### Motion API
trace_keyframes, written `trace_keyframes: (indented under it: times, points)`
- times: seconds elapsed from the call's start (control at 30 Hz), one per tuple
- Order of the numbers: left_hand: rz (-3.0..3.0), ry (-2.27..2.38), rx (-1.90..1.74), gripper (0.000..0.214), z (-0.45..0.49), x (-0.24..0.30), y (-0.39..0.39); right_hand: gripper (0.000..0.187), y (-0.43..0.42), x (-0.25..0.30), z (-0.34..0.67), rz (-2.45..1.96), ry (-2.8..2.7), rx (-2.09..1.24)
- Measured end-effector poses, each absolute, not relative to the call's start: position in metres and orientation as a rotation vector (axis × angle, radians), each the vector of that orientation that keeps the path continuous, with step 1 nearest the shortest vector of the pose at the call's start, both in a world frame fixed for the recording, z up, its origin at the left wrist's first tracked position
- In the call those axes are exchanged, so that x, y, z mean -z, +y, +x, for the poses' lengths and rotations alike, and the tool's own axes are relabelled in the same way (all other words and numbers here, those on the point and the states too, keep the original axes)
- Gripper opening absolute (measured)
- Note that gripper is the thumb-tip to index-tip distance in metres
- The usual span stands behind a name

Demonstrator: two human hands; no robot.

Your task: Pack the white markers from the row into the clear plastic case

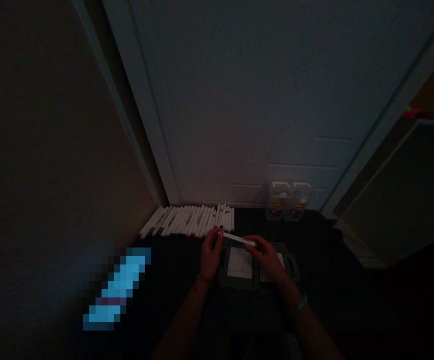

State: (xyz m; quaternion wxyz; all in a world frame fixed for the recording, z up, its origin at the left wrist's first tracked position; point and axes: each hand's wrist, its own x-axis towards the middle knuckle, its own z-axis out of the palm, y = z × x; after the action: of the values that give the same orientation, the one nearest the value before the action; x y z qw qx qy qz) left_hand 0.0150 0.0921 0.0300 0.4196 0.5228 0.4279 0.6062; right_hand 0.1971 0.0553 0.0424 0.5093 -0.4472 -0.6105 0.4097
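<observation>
Between my two hands a white marker pen (237,239) lies nearly level, with a green tip at its right end. My left hand (211,252) pinches its left end, and my right hand (265,254) has hold of the right end. Under the hands an open clear plastic case (256,287) rests on the dark surface, with a white card (239,262) in its left half. Another white piece in the right half is partly covered by my right hand. A long row of white markers (190,220) lies side by side just behind my left hand.
Two clear plastic cases (276,202) with colourful labels stand upright against the pale panel at the back. On the left, a bright pixelated screen (117,290) glows. A brown wall (59,150) bounds the left side. The scene is dim.
</observation>
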Motion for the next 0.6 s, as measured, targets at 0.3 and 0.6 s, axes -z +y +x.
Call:
trace_keyframes:
  times: [0.3,0.6]
  points:
    - [1.291,1.047,-1.540,0.033,0.015,-0.028,0.092,0.033,0.065,-0.034,0.204,-1.084,-1.269,-0.983]
    - [1.093,1.011,-1.526,0.038,0.010,-0.035,0.093,0.032,0.061,-0.034,0.199,-1.145,-1.536,-0.868]
